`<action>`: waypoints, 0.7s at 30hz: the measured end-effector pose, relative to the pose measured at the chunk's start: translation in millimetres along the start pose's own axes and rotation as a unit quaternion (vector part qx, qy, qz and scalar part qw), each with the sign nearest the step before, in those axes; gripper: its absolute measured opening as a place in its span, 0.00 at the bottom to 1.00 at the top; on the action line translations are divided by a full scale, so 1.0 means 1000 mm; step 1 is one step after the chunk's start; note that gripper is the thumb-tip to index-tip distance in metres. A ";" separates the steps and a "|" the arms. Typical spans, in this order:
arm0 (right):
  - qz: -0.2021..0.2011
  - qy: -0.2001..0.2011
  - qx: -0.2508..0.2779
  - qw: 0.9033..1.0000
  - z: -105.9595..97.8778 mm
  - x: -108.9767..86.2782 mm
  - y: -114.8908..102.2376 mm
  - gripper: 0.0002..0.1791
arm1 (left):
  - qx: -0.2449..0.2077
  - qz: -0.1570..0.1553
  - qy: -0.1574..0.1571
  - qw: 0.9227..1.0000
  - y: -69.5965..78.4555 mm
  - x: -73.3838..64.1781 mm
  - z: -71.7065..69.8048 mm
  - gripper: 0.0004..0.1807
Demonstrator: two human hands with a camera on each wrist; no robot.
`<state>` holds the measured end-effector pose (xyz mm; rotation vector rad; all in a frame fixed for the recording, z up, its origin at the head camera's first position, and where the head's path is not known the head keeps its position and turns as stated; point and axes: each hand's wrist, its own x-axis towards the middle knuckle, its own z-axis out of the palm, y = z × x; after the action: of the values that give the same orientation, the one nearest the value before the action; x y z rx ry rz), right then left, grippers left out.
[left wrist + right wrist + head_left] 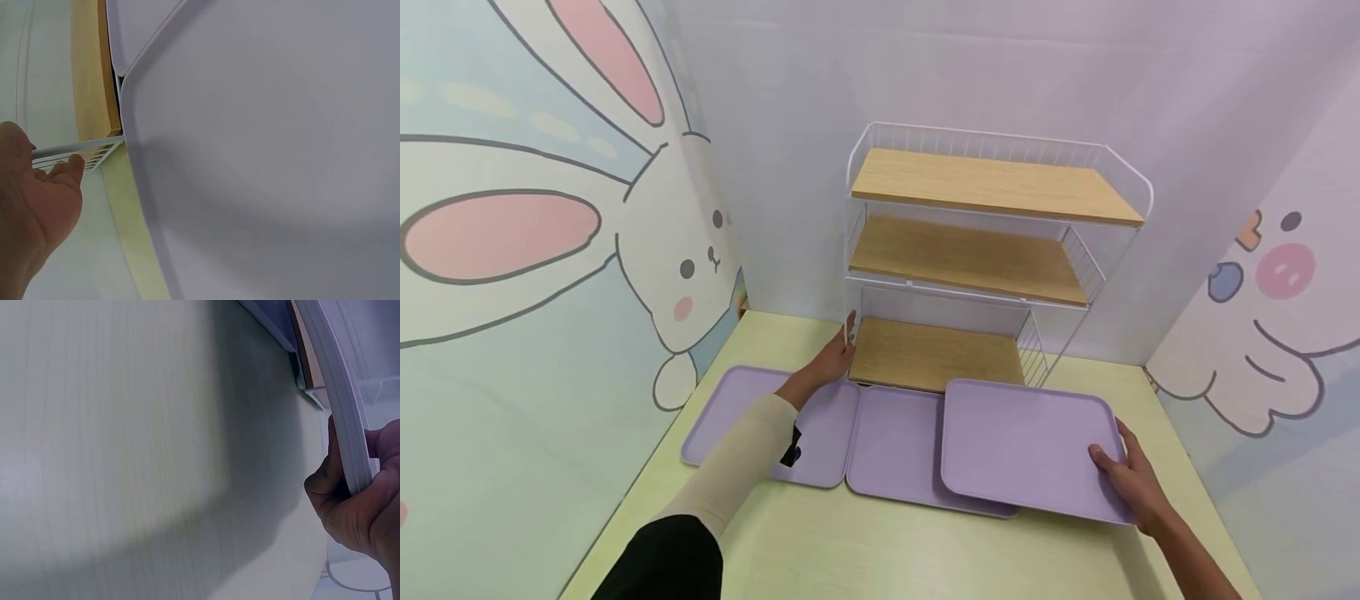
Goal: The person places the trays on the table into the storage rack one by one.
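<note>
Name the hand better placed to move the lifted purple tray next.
Probably the right hand: it already grips the lifted tray by its right edge. The left hand holds the shelf rack low on its left side, away from that tray.

A rack (966,258) is standing at the back of a table (850,550). Before it, a middle tray (895,446) is lying, with a left tray (823,437) adjoining on the left. The right hand (1135,483) is holding a third tray (1030,450) over the middle tray's right part; the left hand (833,358) is gripping the rack's left side.
</note>
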<state>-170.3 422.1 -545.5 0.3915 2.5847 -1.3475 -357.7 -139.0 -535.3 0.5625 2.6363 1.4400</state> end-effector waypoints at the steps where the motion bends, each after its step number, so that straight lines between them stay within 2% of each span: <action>1: 0.003 -0.001 0.006 1.000 0.004 -0.001 -0.003 0.53 | 0.000 0.000 -0.005 1.000 -0.001 0.001 0.000 0.39; 11: -0.004 0.010 0.082 0.997 0.050 -0.007 -0.027 0.53 | 0.003 -0.002 -0.005 1.000 0.000 0.001 0.000 0.39; 17: -0.009 0.018 0.097 0.995 0.069 -0.008 -0.045 0.52 | 0.014 -0.006 0.005 1.000 -0.001 -0.001 0.001 0.39; 21: -0.017 0.017 0.101 0.995 0.081 -0.008 -0.059 0.52 | -0.007 -0.007 0.004 1.000 -0.005 0.001 0.001 0.40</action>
<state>-177.1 322.2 -543.2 0.4054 2.5002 -1.6337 -359.6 -140.3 -540.0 0.5362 2.6288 1.4602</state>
